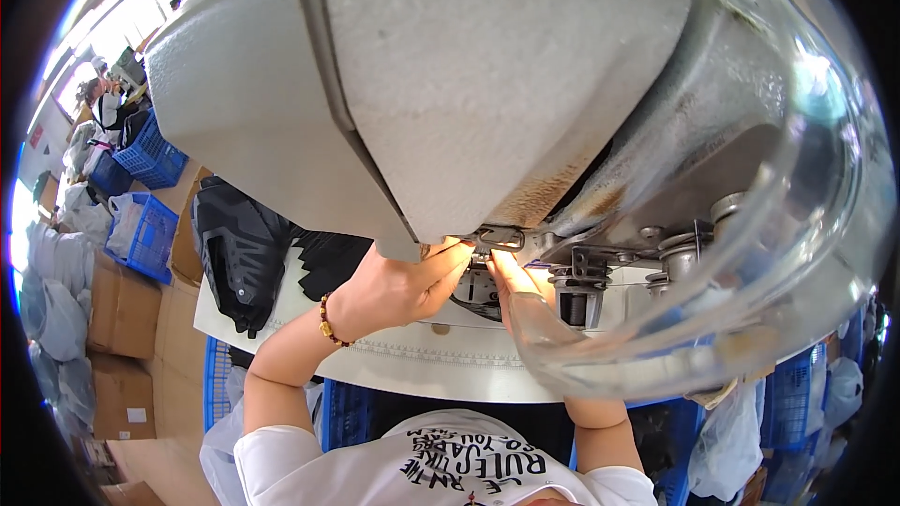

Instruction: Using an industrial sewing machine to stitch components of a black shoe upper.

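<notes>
A large pale grey sewing machine head (pixel 506 84) fills the upper middle and hides part of my work. Beneath it, my left hand (pixel 398 289) is closed, fingers pressed together, tips at the needle and presser foot area (pixel 483 248). Opposite, my right hand (pixel 514 283) reaches up to the same spot with its fingers held together. The clear plastic shield (pixel 572 356) covers part of that hand. Whatever either hand pinches is too small or hidden to make out. Black shoe uppers (pixel 242 258) lie on the white table (pixel 441 361) left of my left hand.
More dark cut pieces (pixel 328 262) lie between the uppers and the machine. Metal thread guides and a bobbin-like part (pixel 574 300) stand right of the needle. Blue crates (pixel 145 234) and cardboard boxes (pixel 122 305) are on the left floor. Another person (pixel 108 103) sits far left.
</notes>
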A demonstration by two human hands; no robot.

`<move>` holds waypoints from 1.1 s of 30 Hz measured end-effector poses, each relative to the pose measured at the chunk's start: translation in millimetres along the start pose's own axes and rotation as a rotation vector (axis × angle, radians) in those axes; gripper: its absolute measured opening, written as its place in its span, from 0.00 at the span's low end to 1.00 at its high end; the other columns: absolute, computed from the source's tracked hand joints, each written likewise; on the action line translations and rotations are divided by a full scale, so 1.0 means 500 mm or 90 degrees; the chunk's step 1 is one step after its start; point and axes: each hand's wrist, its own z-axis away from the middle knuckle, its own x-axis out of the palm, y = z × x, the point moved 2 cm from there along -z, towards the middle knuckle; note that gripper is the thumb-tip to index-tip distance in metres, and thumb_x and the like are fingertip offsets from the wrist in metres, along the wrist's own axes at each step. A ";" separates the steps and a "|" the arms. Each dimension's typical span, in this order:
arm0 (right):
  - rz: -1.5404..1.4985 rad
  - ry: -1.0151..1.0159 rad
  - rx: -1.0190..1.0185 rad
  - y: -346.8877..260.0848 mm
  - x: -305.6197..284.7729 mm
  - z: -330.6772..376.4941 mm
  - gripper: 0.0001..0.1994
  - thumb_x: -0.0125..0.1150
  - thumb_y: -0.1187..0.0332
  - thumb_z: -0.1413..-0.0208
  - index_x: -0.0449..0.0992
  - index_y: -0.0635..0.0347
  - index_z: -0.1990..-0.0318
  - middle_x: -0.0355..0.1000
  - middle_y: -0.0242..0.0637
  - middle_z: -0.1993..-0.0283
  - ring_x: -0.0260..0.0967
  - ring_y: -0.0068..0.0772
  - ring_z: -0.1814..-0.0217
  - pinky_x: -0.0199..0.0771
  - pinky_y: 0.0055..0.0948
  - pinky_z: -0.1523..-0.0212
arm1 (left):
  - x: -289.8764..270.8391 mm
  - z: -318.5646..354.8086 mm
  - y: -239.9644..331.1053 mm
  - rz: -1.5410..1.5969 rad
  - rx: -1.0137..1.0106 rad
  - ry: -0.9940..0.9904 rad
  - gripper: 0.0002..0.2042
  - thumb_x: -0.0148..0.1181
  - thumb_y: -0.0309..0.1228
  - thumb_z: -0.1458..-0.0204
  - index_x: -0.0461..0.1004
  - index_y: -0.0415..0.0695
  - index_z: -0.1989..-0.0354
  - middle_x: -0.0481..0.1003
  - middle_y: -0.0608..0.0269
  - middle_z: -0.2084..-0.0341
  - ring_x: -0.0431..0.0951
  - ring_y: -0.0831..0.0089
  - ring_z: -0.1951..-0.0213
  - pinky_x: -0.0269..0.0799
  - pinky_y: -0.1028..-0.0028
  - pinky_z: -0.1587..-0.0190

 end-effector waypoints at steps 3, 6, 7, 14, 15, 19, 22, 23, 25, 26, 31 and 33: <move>0.097 0.042 -0.073 -0.012 -0.023 -0.021 0.15 0.59 0.74 0.60 0.72 0.56 0.60 0.69 0.42 0.68 0.68 0.46 0.68 0.68 0.39 0.70 | 0.008 0.003 0.003 -0.038 0.009 -0.010 0.13 0.59 0.22 0.62 0.73 0.38 0.65 0.74 0.62 0.71 0.73 0.72 0.75 0.69 0.73 0.71; 0.088 0.079 -0.086 -0.006 -0.020 -0.022 0.15 0.61 0.71 0.61 0.73 0.55 0.61 0.68 0.42 0.69 0.67 0.47 0.70 0.67 0.40 0.73 | 0.010 -0.001 0.014 -0.048 -0.010 0.002 0.12 0.59 0.22 0.63 0.73 0.38 0.65 0.74 0.62 0.70 0.73 0.73 0.76 0.69 0.73 0.72; 0.087 0.080 -0.085 -0.007 -0.022 -0.025 0.15 0.61 0.71 0.61 0.73 0.55 0.61 0.68 0.42 0.69 0.67 0.47 0.70 0.67 0.40 0.73 | 0.009 0.000 0.016 -0.049 -0.028 0.005 0.12 0.59 0.22 0.63 0.73 0.38 0.66 0.74 0.62 0.69 0.73 0.73 0.76 0.69 0.74 0.73; 0.040 0.084 -0.089 -0.008 -0.030 -0.033 0.09 0.60 0.71 0.58 0.74 0.55 0.66 0.67 0.42 0.73 0.66 0.47 0.74 0.66 0.38 0.75 | 0.016 0.005 0.028 -0.090 -0.017 0.045 0.13 0.59 0.24 0.63 0.73 0.38 0.65 0.74 0.62 0.68 0.72 0.77 0.80 0.66 0.78 0.81; 0.023 0.080 -0.082 -0.010 -0.026 -0.033 0.08 0.60 0.71 0.57 0.74 0.55 0.67 0.68 0.41 0.74 0.66 0.46 0.75 0.67 0.38 0.75 | 0.016 0.009 0.032 -0.115 -0.034 0.034 0.13 0.59 0.24 0.62 0.73 0.38 0.65 0.74 0.62 0.68 0.72 0.78 0.80 0.65 0.79 0.82; -0.086 0.027 0.027 -0.005 -0.042 -0.046 0.06 0.60 0.71 0.56 0.74 0.56 0.68 0.68 0.41 0.76 0.66 0.46 0.75 0.66 0.38 0.74 | 0.022 0.000 0.050 -0.109 -0.064 0.070 0.14 0.59 0.23 0.63 0.73 0.37 0.63 0.73 0.61 0.67 0.71 0.79 0.80 0.64 0.80 0.82; 0.101 0.067 -0.074 -0.015 -0.045 -0.041 0.06 0.60 0.72 0.57 0.73 0.58 0.69 0.69 0.43 0.75 0.67 0.47 0.74 0.67 0.38 0.74 | 0.006 0.001 0.038 -0.034 -0.079 0.012 0.15 0.58 0.22 0.63 0.73 0.36 0.62 0.73 0.60 0.65 0.72 0.72 0.79 0.68 0.75 0.78; 0.043 -0.032 -0.008 0.001 -0.029 -0.011 0.08 0.58 0.71 0.56 0.73 0.58 0.66 0.69 0.43 0.70 0.67 0.46 0.68 0.67 0.38 0.67 | -0.016 -0.005 0.025 -0.032 -0.075 0.013 0.15 0.58 0.22 0.63 0.73 0.36 0.62 0.73 0.60 0.65 0.72 0.72 0.79 0.68 0.75 0.78; -0.074 -0.223 0.124 0.019 -0.007 0.033 0.12 0.53 0.69 0.54 0.72 0.58 0.60 0.69 0.43 0.59 0.67 0.45 0.55 0.67 0.39 0.54 | -0.070 -0.014 -0.015 0.250 -0.095 -0.050 0.15 0.56 0.22 0.62 0.73 0.40 0.61 0.74 0.57 0.67 0.73 0.61 0.76 0.70 0.68 0.72; -0.125 -0.087 0.068 0.008 -0.020 0.032 0.12 0.60 0.70 0.52 0.72 0.66 0.60 0.71 0.41 0.64 0.68 0.40 0.63 0.68 0.32 0.61 | -0.070 0.004 -0.038 0.096 -0.104 -0.093 0.15 0.55 0.21 0.61 0.74 0.42 0.61 0.74 0.57 0.68 0.73 0.58 0.73 0.70 0.66 0.69; -0.117 0.036 0.049 -0.061 0.002 -0.023 0.15 0.64 0.71 0.55 0.73 0.63 0.58 0.71 0.41 0.66 0.68 0.41 0.65 0.67 0.34 0.62 | 0.011 0.040 -0.124 -0.084 -0.053 0.013 0.10 0.57 0.26 0.57 0.76 0.46 0.64 0.75 0.56 0.70 0.76 0.60 0.66 0.71 0.68 0.63; -0.152 0.088 0.060 -0.055 0.012 -0.017 0.15 0.65 0.72 0.56 0.73 0.63 0.59 0.70 0.40 0.66 0.69 0.40 0.65 0.68 0.33 0.63 | 0.030 0.036 -0.131 -0.013 -0.019 0.039 0.10 0.58 0.27 0.57 0.76 0.44 0.64 0.76 0.57 0.70 0.76 0.61 0.66 0.71 0.69 0.63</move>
